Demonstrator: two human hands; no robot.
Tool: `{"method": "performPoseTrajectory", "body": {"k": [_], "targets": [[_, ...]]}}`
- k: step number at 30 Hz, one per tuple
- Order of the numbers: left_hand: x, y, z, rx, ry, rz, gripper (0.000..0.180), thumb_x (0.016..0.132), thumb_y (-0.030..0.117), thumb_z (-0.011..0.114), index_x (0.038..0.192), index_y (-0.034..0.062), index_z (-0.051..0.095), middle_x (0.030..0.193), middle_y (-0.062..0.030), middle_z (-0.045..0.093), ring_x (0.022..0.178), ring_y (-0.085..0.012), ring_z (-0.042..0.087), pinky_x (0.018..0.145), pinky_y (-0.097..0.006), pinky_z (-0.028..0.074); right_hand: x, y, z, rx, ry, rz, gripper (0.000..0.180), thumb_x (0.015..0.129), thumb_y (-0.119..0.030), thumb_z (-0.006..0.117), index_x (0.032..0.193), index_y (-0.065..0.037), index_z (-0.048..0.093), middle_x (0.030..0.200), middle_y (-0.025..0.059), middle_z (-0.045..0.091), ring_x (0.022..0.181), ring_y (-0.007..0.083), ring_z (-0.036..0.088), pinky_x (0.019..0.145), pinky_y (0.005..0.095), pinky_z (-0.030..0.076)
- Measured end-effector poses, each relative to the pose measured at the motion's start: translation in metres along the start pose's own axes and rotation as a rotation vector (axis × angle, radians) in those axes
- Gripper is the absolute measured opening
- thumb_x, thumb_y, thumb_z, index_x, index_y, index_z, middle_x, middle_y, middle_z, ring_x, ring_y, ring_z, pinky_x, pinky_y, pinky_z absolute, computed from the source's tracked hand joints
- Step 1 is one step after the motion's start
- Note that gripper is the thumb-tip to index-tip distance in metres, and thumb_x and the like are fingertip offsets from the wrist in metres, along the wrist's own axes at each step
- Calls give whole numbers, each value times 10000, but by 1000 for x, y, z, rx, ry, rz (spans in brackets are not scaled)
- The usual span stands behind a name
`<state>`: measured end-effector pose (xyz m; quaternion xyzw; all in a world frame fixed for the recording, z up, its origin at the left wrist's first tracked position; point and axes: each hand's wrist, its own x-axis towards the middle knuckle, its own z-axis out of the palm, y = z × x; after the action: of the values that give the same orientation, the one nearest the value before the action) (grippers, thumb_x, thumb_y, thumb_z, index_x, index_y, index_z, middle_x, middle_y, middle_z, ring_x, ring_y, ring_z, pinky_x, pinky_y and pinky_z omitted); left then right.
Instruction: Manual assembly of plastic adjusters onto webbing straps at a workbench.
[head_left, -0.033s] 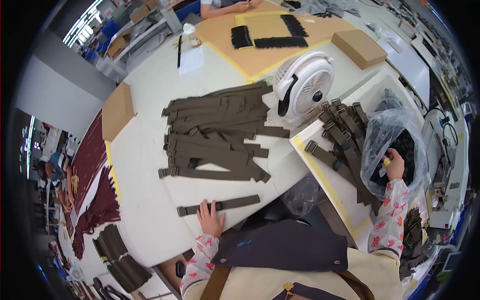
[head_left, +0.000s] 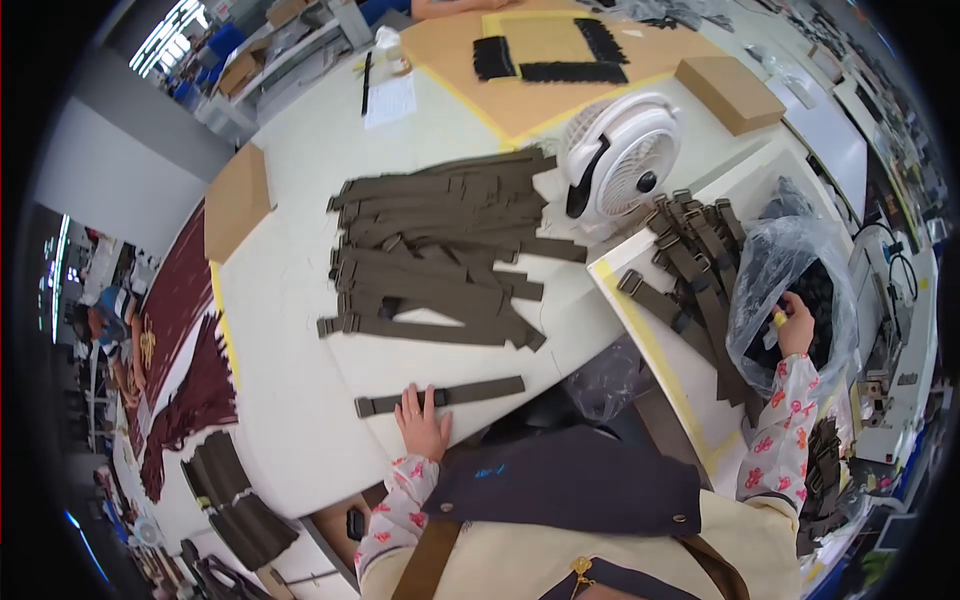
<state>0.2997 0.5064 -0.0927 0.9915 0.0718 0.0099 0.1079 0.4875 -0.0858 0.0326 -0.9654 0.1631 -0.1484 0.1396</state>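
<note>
Strap (head_left: 490,391) is being touched on the white table (head_left: 295,425) in the head view by the left hand (head_left: 424,426), its fingers being laid extended across the left part. The right hand (head_left: 798,326) is being held inside the clear plastic bag (head_left: 763,256) by black pieces (head_left: 816,288), fingers curled; whether anything is being gripped cannot be told. Piled straps (head_left: 430,235) are being supported beyond.

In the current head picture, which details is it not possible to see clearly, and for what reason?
All in the head view:
Black pieces in the clear plastic bag: too small and crowded to tell their exact shape.
Right hand: its own back hides whether the fingers grip a piece.
Loose olive-brown strap: partly covered by the left hand.
Paper sheet: its marks are too small.
Co-worker's forearm: cut off by the upper edge.
</note>
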Motion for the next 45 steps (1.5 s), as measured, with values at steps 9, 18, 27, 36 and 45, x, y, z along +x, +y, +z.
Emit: {"method": "performPoseTrajectory", "body": {"k": [9,18,27,36,45], "targets": [[70,-6,-26,-413,19,224,369,732,147,634,1083,74,547,1190,-155,452,1112,-320,413,927,-423,332,52,54,14,-15,172,114,302,750,-90,624,1046,-66,567,835,88,662,762,212,637,693,307,471],[154,24,-13,-250,-134,382,338,704,150,665,1017,88,555,1005,-76,513,963,-266,488,813,-381,373,67,81,8,-574,153,165,255,761,-382,605,932,-200,656,1040,32,598,935,291,571,767,418,454],[175,24,-10,-316,-348,487,293,684,95,640,957,92,535,901,-79,516,921,-276,506,752,-385,381,34,-101,-56,223,444,-159,190,829,-164,629,923,1,620,1009,68,616,805,117,577,730,231,453],[160,33,-60,-681,-152,403,290,736,-61,443,971,44,578,808,-128,578,702,-286,567,632,-339,459,-130,-318,101,1322,-1056,180,391,782,-17,623,1144,-34,477,941,24,536,810,107,547,740,243,466],[146,21,-81,-706,-56,659,246,685,92,672,916,101,589,886,-25,554,742,-179,584,585,-291,484,-153,-346,111,1404,-1411,462,324,861,-115,554,1150,14,485,1007,79,573,901,175,592,787,287,494]]}}
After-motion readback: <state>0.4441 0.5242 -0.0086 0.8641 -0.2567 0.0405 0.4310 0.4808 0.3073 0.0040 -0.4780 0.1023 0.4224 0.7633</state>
